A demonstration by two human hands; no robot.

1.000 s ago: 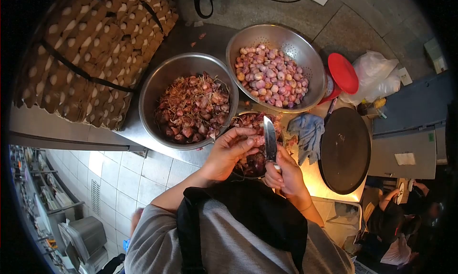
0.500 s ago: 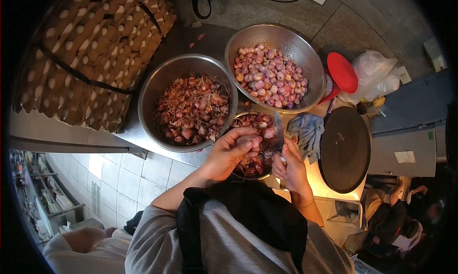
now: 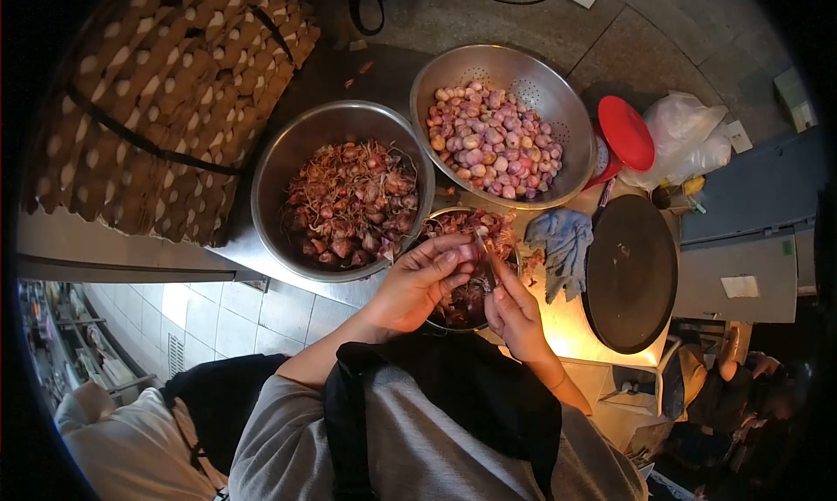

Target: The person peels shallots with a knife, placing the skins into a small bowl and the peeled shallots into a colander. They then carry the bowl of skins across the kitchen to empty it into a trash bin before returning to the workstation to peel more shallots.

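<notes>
My left hand pinches a pinkish shallot between thumb and fingers. In my right hand is a knife, its blade right against the shallot. Both hands are above a smaller metal bowl that holds reddish-brown shallot skins. To the left of them stands a large steel bowl of unpeeled shallots with stringy roots. Behind the hands, a steel colander contains peeled shallots.
A grey-blue rag and a black round pan or tray lie on the right. A red-lidded container and plastic bag stand behind them. Egg trays fill the left. One person is at lower left, others at right.
My right hand has brought the knife leftward to the shallot, and the blade has turned. My left hand has shifted slightly. The person at lower left has moved.
</notes>
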